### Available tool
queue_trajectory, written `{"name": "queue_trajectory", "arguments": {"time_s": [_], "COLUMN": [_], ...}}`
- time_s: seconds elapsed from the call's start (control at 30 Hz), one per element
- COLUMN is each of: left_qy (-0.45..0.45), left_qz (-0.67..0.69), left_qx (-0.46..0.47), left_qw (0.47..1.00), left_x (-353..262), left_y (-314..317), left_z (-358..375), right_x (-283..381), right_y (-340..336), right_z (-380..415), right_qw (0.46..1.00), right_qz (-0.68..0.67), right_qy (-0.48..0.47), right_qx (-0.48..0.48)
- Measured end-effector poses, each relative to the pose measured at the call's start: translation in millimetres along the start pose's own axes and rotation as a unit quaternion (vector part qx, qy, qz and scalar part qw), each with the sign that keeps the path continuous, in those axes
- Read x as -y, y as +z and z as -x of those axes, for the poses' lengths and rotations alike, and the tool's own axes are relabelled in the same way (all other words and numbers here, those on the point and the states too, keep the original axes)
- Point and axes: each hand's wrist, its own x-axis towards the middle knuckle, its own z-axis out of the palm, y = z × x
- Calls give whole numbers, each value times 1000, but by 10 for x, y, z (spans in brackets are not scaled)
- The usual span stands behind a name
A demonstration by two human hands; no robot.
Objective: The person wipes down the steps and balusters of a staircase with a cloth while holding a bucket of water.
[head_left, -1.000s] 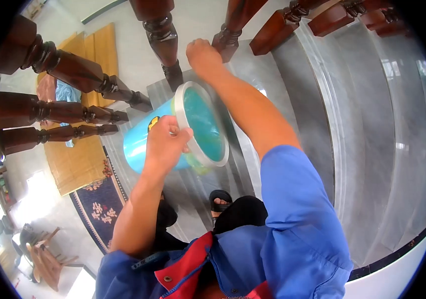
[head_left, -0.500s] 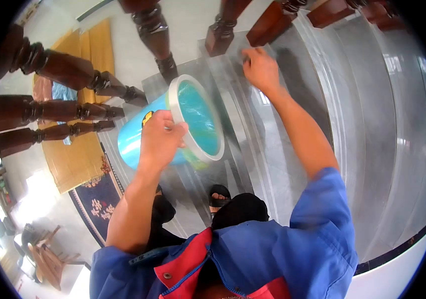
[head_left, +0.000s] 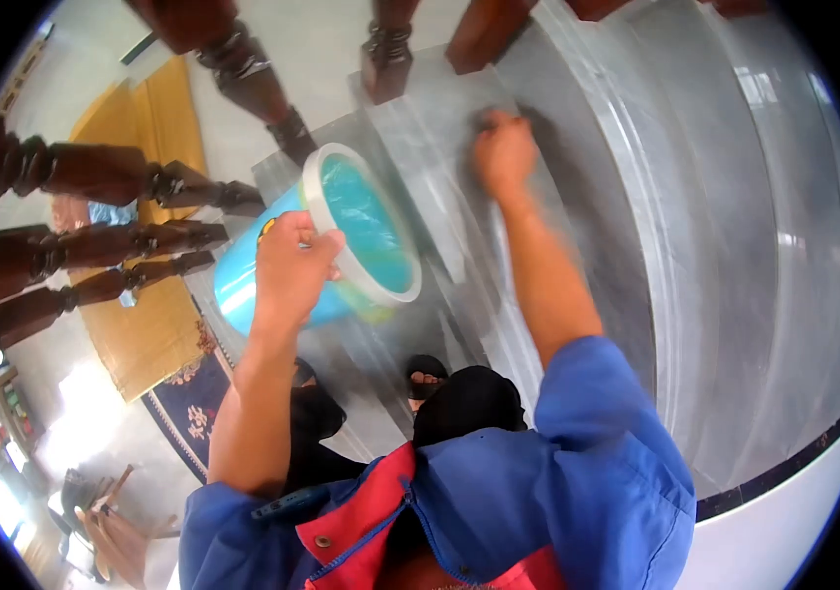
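My left hand (head_left: 292, 264) is closed on the white rim of a light-blue trash bin (head_left: 248, 280), thumb pressed against the ring. The bin hangs tilted over the steps with its mouth turned to the right, and a clear plastic liner (head_left: 366, 221) shines inside it. A yellow-and-black mark shows beside my knuckles. Farther right, my right hand (head_left: 506, 155) reaches over a grey stair tread (head_left: 557, 147), smeared by motion, its fingers curled. Something small and dark lies at those fingertips; I cannot tell what it is.
Grey polished stairs (head_left: 715, 197) rise to the right. Dark turned wooden balusters (head_left: 105, 169) line the left and top. My sandalled foot (head_left: 427, 376) stands on a step. Beyond the railing are a yellow mat (head_left: 140, 329), a dark patterned rug (head_left: 189, 413) and wooden furniture (head_left: 110, 531).
My right hand has come down and slightly closer over the tread. The bin and my left hand sit a little farther left in view, and the whole scene has shifted left.
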Motion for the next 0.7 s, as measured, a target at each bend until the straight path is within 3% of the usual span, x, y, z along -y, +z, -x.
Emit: {"name": "queue_trajectory", "arguments": {"time_s": [0.03, 0.1, 0.13, 0.2, 0.27, 0.3, 0.37, 0.4, 0.47, 0.5, 0.53, 0.6, 0.67, 0.7], "left_qy": [4, -4, -7, -11, -6, -1, 8, 0, -4, -7, -9, -11, -6, -9], "left_qz": [2, -3, -4, 3, 22, 15, 11, -3, -21, -17, -12, -2, -20, -22], "left_qx": [11, 8, 19, 36, 34, 32, 43, 42, 43, 42, 43, 52, 37, 41], "left_qw": [1000, 1000, 1000, 999, 999, 999, 999, 999, 999, 999, 999, 999, 999, 999], "left_x": [-14, 3, 16, 17, 33, 10, -11, 2, -15, -43, -59, -16, -22, -7], "left_y": [37, 67, 90, 92, 93, 104, 171, 180, 217, 231, 241, 229, 206, 200], "left_z": [-35, -56, -61, -93, -68, -38, -18, -35, -80, -65, -65, -81, -57, -31], "right_x": [-55, 338, 571, 369, -36, -150, -474, -284, 126, 336, 505, 228, -103, -261], "right_y": [89, 6, -346, -431, -684, -615, -492, -339, -155, -318, -479, -412, -565, -608], "right_z": [61, 612, 742, 738, 442, 347, 284, 459, 844, 960, 1042, 958, 637, 463], "right_qw": [999, 970, 926, 954, 993, 993, 983, 993, 982, 926, 932, 971, 996, 997], "right_qz": [49, -149, -226, -200, -87, -90, 73, 54, -160, -281, -258, -215, -84, -57], "right_qy": [9, -151, -163, -182, -80, -73, 165, 96, -36, -111, -101, -98, 27, -10], "right_qx": [1, 116, 254, 125, -7, -9, 24, -33, 89, 226, 233, 41, -2, -56]}}
